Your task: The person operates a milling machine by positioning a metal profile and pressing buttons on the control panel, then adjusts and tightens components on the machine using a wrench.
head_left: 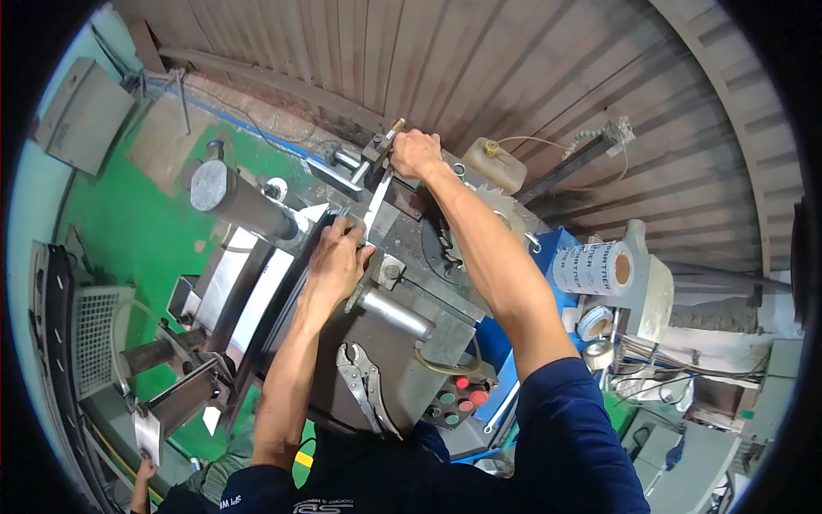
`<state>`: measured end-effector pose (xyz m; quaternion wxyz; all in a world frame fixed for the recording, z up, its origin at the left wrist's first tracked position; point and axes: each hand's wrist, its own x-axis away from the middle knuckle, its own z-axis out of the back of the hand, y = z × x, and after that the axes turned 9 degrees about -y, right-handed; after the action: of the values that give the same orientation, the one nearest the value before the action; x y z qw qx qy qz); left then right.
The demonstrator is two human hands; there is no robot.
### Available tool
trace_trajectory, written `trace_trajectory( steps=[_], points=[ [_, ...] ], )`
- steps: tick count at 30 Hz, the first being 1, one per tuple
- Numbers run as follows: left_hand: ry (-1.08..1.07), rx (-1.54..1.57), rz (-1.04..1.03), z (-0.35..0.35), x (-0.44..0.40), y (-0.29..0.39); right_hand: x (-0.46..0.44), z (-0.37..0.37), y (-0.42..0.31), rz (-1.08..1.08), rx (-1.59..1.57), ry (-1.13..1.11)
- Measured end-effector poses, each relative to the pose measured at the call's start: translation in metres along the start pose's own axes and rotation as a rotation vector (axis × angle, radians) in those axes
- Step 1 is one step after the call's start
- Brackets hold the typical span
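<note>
A narrow, pale metal strip [377,200] spans the gap between my two hands on the machine bed. My left hand [334,264] is closed at its near end, fingers bent over beside the dark long profiles [291,287]. At the far end my right hand [417,154] is closed round the strip, its fingertips mostly hidden. Just left of that hand stands a metal clamp [370,161] with a rod. A toothed saw blade [450,244] shows under my right forearm. Close to my left wrist lies a silver cylinder [396,313].
Locking pliers [366,385] rest on the machine near my body. A button panel [462,399] is at its front right. A tape roll [592,267] and a plastic bottle [494,167] stand to the right. At lower left another person's hand [147,469] touches a metal part.
</note>
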<state>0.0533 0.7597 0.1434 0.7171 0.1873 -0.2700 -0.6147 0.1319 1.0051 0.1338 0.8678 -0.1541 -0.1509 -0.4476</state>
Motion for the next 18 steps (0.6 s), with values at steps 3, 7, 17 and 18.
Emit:
trace_trajectory(
  steps=[3,7,17,18],
  points=[
    [-0.026,-0.047,0.017,0.001,0.001,0.001,0.007,0.004,-0.003,-0.011,-0.024,-0.021],
    [-0.068,-0.086,0.034,0.002,0.002,0.002,0.017,0.004,0.008,-0.01,-0.041,-0.025],
    [-0.034,0.131,-0.02,0.002,0.001,-0.009,0.024,-0.001,0.022,0.014,0.291,-0.038],
    [0.014,0.178,-0.056,-0.003,0.001,-0.013,0.027,0.007,0.014,-0.037,0.317,-0.092]
  ],
)
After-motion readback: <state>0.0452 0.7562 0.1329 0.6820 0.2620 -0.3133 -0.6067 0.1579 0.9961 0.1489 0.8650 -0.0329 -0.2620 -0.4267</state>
